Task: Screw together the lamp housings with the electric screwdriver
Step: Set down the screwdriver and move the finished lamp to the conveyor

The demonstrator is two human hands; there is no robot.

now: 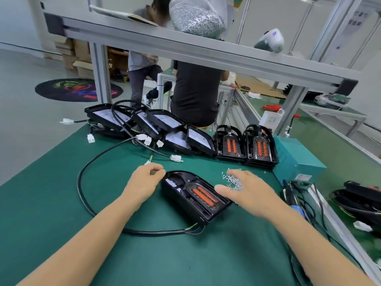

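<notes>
A black lamp housing [195, 196] with two orange strips lies on the green mat in front of me, its black cable [86, 168] looping off to the left. My left hand [145, 179] sits at the housing's far left corner with fingers curled; whether it grips anything is unclear. My right hand [245, 190] hovers with fingers spread over a small pile of loose screws [233, 179], just right of the housing. The electric screwdriver [293, 200] lies at the mat's right edge, beyond my right hand.
Several open lamp halves with white connectors [144, 124] are stacked along the back of the mat, beside two stacks of closed housings [245, 145]. A teal power box [296, 159] stands at the right. A bag of screws [198, 15] rests on the frame overhead. Two people work behind.
</notes>
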